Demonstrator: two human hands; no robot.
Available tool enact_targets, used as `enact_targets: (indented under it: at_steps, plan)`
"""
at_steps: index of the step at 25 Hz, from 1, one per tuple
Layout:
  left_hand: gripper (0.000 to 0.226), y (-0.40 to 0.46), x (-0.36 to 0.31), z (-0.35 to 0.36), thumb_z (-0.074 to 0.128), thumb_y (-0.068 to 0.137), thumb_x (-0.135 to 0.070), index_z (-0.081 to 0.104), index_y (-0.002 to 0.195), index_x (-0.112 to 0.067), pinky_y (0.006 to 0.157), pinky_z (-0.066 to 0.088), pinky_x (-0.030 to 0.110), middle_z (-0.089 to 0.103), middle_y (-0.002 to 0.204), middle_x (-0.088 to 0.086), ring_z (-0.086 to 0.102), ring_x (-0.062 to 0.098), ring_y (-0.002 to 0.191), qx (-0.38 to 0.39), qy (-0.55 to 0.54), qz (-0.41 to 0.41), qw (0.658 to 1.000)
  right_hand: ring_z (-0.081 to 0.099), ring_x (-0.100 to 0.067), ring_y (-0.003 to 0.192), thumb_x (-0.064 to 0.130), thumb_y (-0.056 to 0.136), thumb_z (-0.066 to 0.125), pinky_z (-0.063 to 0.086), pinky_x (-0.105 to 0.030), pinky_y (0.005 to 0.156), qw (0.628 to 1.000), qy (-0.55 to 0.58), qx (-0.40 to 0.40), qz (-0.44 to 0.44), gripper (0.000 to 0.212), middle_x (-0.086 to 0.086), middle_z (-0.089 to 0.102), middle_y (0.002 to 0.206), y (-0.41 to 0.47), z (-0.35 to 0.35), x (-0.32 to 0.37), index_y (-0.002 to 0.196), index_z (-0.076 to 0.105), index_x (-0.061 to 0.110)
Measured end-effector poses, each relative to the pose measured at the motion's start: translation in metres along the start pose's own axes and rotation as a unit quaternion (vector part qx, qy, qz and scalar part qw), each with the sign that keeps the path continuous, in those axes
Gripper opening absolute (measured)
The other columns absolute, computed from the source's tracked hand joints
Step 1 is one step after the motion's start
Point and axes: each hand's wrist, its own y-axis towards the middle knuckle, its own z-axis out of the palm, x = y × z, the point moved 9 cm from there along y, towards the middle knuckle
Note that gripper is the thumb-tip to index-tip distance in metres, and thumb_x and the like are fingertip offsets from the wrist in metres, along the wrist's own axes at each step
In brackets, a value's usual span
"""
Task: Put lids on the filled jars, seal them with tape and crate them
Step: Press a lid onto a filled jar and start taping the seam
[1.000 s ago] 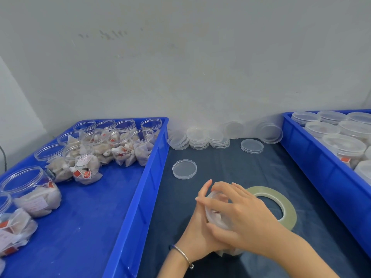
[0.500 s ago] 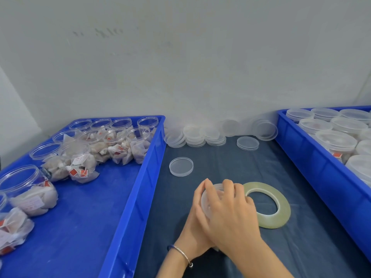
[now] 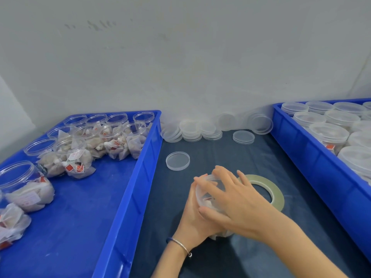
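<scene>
A small packing workroom is indicated: deep blue plastic crates [image 3: 128, 197] of clear plastic jars [image 3: 74, 155] at left and right, stacked clear round lids [image 3: 190, 130] against a bare grey wall [image 3: 180, 57].

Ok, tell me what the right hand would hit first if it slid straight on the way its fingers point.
The right hand points up-left over the jar. Carried on, it would likely meet the loose lid first, then the left crate; depth is uncertain.

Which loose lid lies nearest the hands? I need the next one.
The single lid lying flat, alone on the dark mat beside the left crate; the others sit by the wall.
</scene>
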Motion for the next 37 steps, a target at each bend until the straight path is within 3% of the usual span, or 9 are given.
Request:
enact_targets:
  at_steps: [4,8,12,15,21,25,28,32,37]
  plan:
    - [0.025,-0.002,-0.008,-0.003,0.054,0.080,-0.033,0.054,0.095,-0.012,0.081,0.043,0.038,0.054,0.088,0.008,0.058,0.024,0.087,-0.046,0.022,0.024,0.998,0.055,-0.024,0.115,0.059,0.088,0.030,0.051,-0.036,0.083,0.996,0.009,-0.092,-0.007,0.053,-0.005,0.054,0.131,-0.003,-0.008,-0.001,0.133,0.051,0.042]
    - [0.030,-0.006,-0.004,-0.010,0.045,0.090,-0.032,0.052,0.105,-0.007,0.078,0.050,0.035,0.052,0.093,0.013,0.059,0.024,0.090,-0.030,0.038,0.037,0.998,0.066,-0.028,0.087,0.050,0.083,0.043,0.054,-0.033,0.055,0.981,0.022,-0.189,0.044,0.042,-0.008,0.067,0.109,-0.006,-0.011,0.006,0.111,0.070,0.034]
    - [0.055,-0.013,-0.002,-0.005,0.073,0.066,-0.036,0.053,0.112,-0.014,0.091,0.047,0.028,0.059,0.105,-0.001,0.059,0.016,0.103,-0.003,0.176,0.106,0.979,0.056,-0.015,0.113,0.052,0.087,0.040,0.053,-0.031,0.081,0.959,0.180,-0.219,0.020,0.042,0.003,0.058,0.127,-0.008,-0.018,-0.001,0.121,0.062,0.044]
    - [0.081,-0.016,0.000,-0.025,0.085,0.049,-0.033,0.046,0.120,-0.026,0.091,0.042,0.012,0.057,0.119,-0.016,0.054,0.001,0.115,-0.101,0.222,0.148,0.958,0.035,-0.002,0.133,0.040,0.098,0.036,0.027,-0.011,0.103,0.856,0.459,-0.235,0.025,0.039,0.014,0.042,0.140,-0.013,-0.010,-0.043,0.136,0.046,0.040]
    - [0.103,-0.004,-0.019,-0.031,0.082,0.048,-0.044,0.029,0.135,-0.031,0.108,0.036,0.024,0.041,0.138,-0.007,0.040,0.003,0.129,-0.105,0.212,0.127,0.963,0.029,-0.002,0.134,0.056,0.096,0.032,0.008,-0.046,0.116,0.960,0.056,0.077,0.264,0.048,0.018,0.031,0.142,-0.057,0.101,-0.113,0.137,0.035,0.031]
    - [0.060,-0.036,-0.072,-0.032,0.065,0.076,-0.035,0.044,0.129,-0.017,0.103,0.039,0.027,0.047,0.131,-0.007,0.046,0.012,0.124,-0.237,0.271,0.281,0.890,0.051,-0.001,0.106,0.060,0.095,0.023,0.002,-0.042,0.118,0.969,-0.016,0.015,0.247,0.037,0.019,0.050,0.108,-0.064,0.080,-0.108,0.109,0.046,0.034]
    - [0.026,-0.045,-0.102,0.014,0.052,0.090,-0.018,0.055,0.116,-0.014,0.090,0.044,0.021,0.055,0.116,-0.010,0.053,0.007,0.107,-0.161,0.319,0.365,0.860,0.058,-0.013,0.070,0.061,0.090,0.034,0.044,-0.031,0.081,0.897,0.299,-0.150,0.288,0.040,0.006,0.059,0.065,-0.068,0.041,-0.104,0.080,0.048,0.024]
    - [0.047,-0.025,-0.077,0.069,0.038,0.101,-0.035,0.035,0.144,-0.017,0.108,0.016,0.005,0.037,0.147,-0.011,0.026,-0.008,0.133,0.019,0.412,0.204,0.888,0.042,-0.019,0.047,0.053,0.087,0.042,0.038,-0.028,0.051,0.774,0.491,-0.286,0.278,0.043,-0.001,0.044,0.047,-0.083,-0.001,-0.094,0.062,0.045,0.019]
    - [0.066,-0.018,-0.070,0.075,0.027,0.090,-0.054,0.031,0.147,-0.020,0.108,0.018,0.006,0.033,0.150,-0.014,0.025,-0.009,0.134,0.043,0.378,0.134,0.915,0.026,-0.007,0.040,0.051,0.091,0.050,0.023,-0.020,0.041,0.797,0.458,-0.322,0.227,0.038,-0.016,0.041,0.046,-0.092,-0.030,-0.071,0.069,0.051,0.021]
